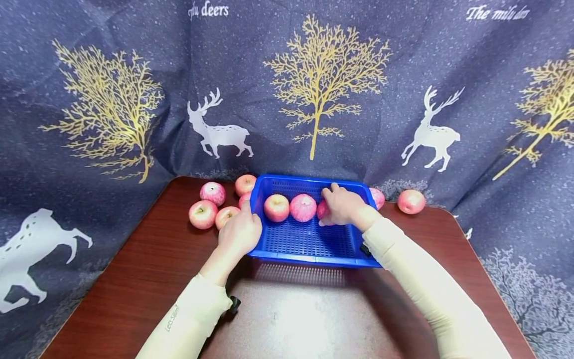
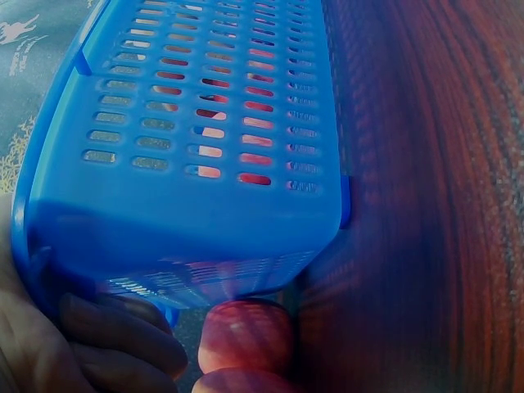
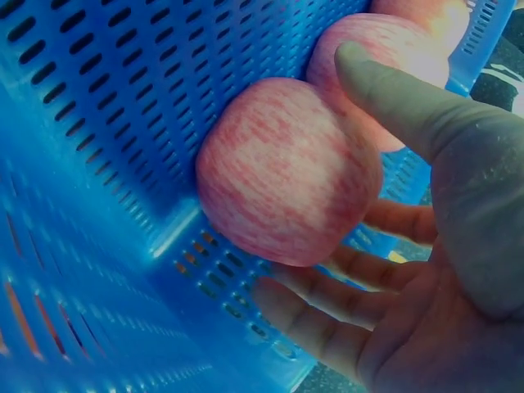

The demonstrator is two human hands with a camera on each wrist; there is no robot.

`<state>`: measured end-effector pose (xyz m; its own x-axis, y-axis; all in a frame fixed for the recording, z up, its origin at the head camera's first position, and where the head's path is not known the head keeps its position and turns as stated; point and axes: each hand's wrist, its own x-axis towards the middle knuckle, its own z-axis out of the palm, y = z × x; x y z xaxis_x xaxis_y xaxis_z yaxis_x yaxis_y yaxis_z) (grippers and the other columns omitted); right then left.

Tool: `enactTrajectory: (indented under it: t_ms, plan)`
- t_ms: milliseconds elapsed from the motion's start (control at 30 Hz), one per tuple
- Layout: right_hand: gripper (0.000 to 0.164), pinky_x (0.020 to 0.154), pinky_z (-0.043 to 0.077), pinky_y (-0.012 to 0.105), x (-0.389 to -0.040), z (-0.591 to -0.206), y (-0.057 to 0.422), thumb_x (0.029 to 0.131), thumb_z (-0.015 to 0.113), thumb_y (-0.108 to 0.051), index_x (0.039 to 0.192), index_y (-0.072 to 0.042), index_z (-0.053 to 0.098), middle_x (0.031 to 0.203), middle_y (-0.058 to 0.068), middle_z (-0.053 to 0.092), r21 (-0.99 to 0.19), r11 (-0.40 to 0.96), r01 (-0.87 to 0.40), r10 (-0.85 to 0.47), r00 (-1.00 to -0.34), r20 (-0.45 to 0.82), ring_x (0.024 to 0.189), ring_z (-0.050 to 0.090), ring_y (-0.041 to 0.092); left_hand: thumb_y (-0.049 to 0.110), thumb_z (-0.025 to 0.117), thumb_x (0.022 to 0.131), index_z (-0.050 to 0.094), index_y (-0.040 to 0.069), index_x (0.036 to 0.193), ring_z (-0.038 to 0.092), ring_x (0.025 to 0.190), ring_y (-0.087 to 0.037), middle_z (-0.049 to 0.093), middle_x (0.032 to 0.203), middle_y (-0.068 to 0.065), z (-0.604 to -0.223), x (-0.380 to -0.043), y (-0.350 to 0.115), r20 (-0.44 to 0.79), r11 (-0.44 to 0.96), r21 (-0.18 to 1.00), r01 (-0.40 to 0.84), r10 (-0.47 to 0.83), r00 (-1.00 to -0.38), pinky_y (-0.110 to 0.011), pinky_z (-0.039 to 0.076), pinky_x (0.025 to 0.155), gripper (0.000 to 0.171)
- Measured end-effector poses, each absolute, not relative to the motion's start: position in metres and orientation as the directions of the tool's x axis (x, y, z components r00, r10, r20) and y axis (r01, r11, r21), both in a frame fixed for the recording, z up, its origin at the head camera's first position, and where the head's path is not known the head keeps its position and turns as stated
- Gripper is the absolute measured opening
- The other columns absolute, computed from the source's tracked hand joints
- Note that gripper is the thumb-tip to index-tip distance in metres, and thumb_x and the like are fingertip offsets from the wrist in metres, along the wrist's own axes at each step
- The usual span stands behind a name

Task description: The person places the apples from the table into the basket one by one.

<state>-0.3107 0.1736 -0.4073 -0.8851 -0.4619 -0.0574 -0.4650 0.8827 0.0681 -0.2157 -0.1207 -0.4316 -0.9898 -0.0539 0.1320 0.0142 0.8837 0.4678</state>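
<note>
A blue plastic basket stands on the table with three apples in a row along its far part. My left hand grips the basket's left rim; in the left wrist view its fingers curl beneath that rim. Inside the basket, my right hand is around the rightmost apple, which it partly hides in the head view. From the right wrist, the thumb stands apart from this apple and the loose fingers lie along its far side. The middle apple and a yellowish-red apple sit to its left.
Several apples, among them a red one, lie on the brown table left of the basket. To its right are an apple and another partly hidden apple. A dark curtain with deer and trees hangs behind.
</note>
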Motion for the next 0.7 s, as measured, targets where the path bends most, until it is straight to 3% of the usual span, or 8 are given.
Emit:
enactTrajectory:
  t_ms: [700]
  plan:
    - [0.082,0.082,0.048,0.052,-0.298,-0.371,0.186,0.073,0.078,-0.061,0.131,-0.009,0.053,0.114,0.013,0.050,0.000,0.879,-0.478,-0.477,-0.877,0.065,0.102,0.055,0.034,0.032,0.036,0.100,0.033,0.006,0.147,0.063,0.084,-0.039,0.066,0.103,-0.020,-0.432,-0.217,-0.121,0.118,0.887,0.462,0.015,-0.045,-0.992,-0.056,0.048,0.069,0.054]
